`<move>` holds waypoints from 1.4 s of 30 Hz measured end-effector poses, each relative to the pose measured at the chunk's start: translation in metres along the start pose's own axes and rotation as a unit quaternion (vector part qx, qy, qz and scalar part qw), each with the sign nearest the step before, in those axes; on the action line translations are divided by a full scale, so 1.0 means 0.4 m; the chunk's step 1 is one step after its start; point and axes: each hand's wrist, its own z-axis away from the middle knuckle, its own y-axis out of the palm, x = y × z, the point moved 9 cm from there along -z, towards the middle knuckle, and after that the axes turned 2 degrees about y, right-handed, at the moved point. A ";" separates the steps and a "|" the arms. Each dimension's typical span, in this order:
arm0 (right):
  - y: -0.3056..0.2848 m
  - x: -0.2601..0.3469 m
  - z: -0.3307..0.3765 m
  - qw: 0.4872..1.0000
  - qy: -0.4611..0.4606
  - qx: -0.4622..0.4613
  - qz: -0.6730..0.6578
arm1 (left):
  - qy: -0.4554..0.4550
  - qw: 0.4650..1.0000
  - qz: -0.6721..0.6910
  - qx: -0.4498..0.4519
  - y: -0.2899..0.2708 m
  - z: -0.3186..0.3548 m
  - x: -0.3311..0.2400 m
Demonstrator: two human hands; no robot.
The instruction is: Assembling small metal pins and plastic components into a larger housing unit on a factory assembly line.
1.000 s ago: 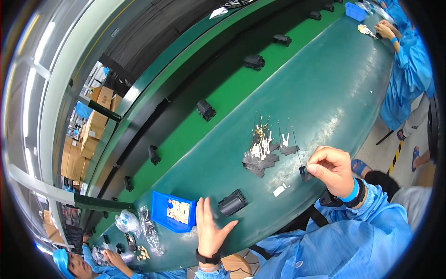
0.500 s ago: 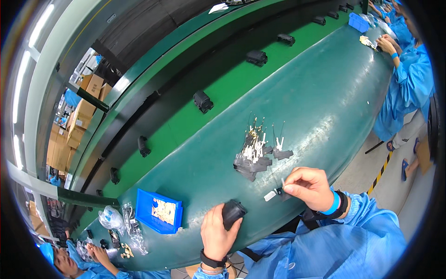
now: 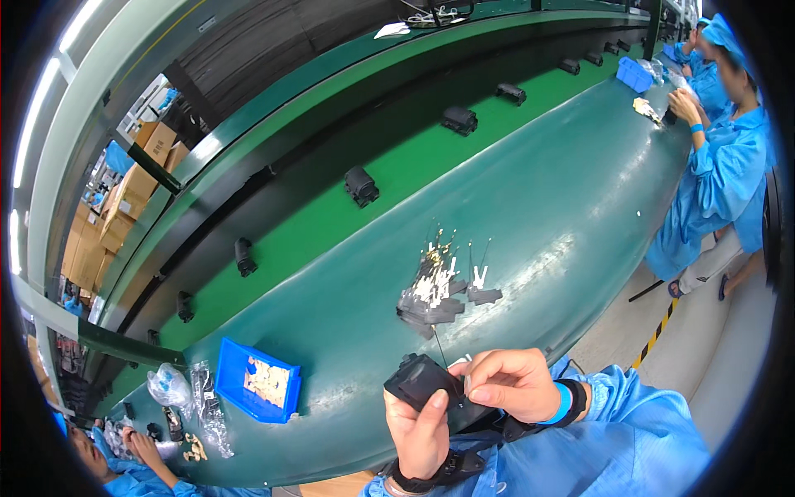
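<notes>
My left hand (image 3: 418,435) is closed around a boxy black plastic housing (image 3: 421,379), tilted above the near edge of the table. My right hand (image 3: 515,385) meets the housing's right side, thumb and forefinger pinched on a small wired part. From between them a thin black wire (image 3: 440,348) sticks up; the fingers mostly hide the rest of the part. Just beyond the hands lies a pile of flat black pieces with white strips and thin gold-tipped wires (image 3: 431,300). Beside it sits a small separate group of the same pieces (image 3: 483,291).
To the left is a blue bin (image 3: 281,406) holding cream-coloured pieces, with clear plastic bags (image 3: 211,414) beside it. Black housings (image 3: 361,186) stand spaced along the green conveyor belt (image 3: 310,240). Co-workers in blue work at both ends of the green table (image 3: 530,199).
My left hand has moved right with the housing and tilted it. My right hand has come left to meet it, and a thin wire now stands up between them. The view has shifted slightly.
</notes>
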 end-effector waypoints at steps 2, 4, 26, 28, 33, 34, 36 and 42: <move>-0.004 0.008 0.005 0.999 0.027 -0.023 0.012 | -0.036 0.998 0.047 -0.001 0.022 0.004 0.013; -0.018 0.001 0.012 0.997 0.054 -0.046 0.020 | -0.049 0.998 0.042 -0.001 0.000 0.009 0.037; -0.050 -0.015 0.006 0.987 0.045 -0.061 -0.140 | -0.039 0.996 0.003 0.074 0.006 0.000 0.005; -0.051 -0.019 0.011 0.991 0.087 -0.020 -0.100 | -0.059 0.995 0.005 0.078 -0.005 -0.007 0.000; -0.081 0.007 0.010 0.989 0.091 -0.005 -0.113 | -0.175 0.981 0.005 0.089 -0.041 -0.020 0.047; -0.082 0.007 0.016 0.989 0.111 0.001 -0.095 | -0.184 0.975 -0.037 0.116 -0.014 -0.033 0.048; -0.077 0.002 0.037 0.983 0.162 0.006 -0.086 | -0.193 0.970 -0.075 0.124 0.000 -0.040 0.036; -0.063 -0.119 0.023 0.953 0.197 -0.020 -0.231 | -0.106 0.981 -0.111 0.121 0.053 -0.025 -0.024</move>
